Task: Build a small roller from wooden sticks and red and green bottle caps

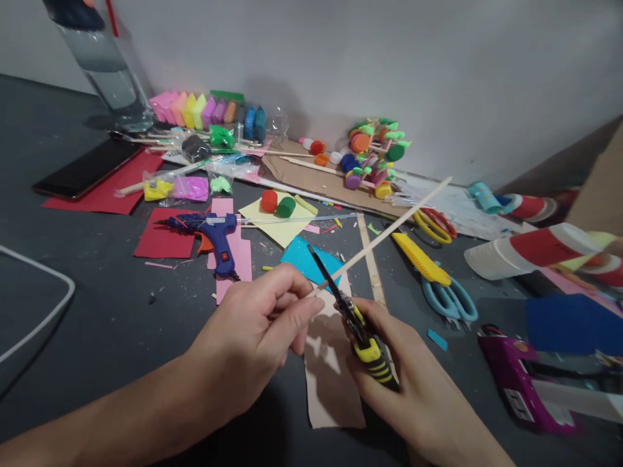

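Note:
My left hand (275,318) pinches the lower end of a thin wooden stick (389,230) between thumb and fingers. The stick slants up to the right over the desk. Wrapped in my right hand (403,376) is a yellow-and-black handled tool (370,353) with a long, narrow dark blade. That blade crosses the stick close to my left fingertips; whether it touches the wood I cannot tell. Below both hands lies a beige cardboard strip (331,389), beside a bright blue piece of paper (309,259).
A blue glue gun (219,233) lies on pink paper at left. Right of centre are a yellow cutter knife (421,259), blue-handled scissors (450,298) and red-and-yellow scissors (433,226). Paper cups (530,250) lie farther right. A water bottle (107,71) stands at back left.

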Motion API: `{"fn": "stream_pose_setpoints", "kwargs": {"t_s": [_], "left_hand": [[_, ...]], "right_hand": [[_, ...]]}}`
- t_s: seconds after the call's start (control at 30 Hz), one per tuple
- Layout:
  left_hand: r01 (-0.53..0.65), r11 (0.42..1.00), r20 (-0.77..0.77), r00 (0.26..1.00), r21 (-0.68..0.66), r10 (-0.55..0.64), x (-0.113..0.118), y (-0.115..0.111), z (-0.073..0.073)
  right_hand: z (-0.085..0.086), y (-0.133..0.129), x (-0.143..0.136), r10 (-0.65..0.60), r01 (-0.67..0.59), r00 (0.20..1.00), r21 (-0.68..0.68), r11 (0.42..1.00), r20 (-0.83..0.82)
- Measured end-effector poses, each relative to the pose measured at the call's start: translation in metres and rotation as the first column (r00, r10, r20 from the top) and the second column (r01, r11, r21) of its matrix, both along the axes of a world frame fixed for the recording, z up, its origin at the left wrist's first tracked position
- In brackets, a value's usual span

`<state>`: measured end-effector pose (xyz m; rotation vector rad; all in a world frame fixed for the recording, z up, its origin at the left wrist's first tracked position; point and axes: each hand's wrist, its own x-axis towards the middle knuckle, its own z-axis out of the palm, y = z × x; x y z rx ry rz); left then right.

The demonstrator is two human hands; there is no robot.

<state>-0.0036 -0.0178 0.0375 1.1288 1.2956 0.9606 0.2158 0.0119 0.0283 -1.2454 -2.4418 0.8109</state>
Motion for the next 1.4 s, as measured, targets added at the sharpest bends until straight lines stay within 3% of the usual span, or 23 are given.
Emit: {"fn": "stream_pose_setpoints", "kwargs": {"t_s": [0.13,0.4,1.17,1.4], "left_hand": [[0.002,1.0,-0.09,0.996,0.005,-0.001,0.0,0.0,0.003],[0.049,0.986,0.265,0.964,-0.162,-0.005,0.002,0.0,0.003],[0.034,0.994,0.188,0.982,-0.103,-0.014,0.002,0.001,0.001],[-0.08,0.996,0.114,0.991,0.027,0.077,-0.003,0.0,0.001]], "right_hand": [[-0.002,0.0,0.004,0.002,-0.003,1.0,-0.044,0.999,-0.016],[-0.003,0.0,0.01,-0.005,0.005,1.0,-0.013,1.0,-0.001],[0.004,0.003,0.002,-0.001,0.003,0.999,-0.038,0.999,0.047],[0.007,0.018,0.037,-0.002,0.008,0.991,-0.045,0.999,0.131]]}}
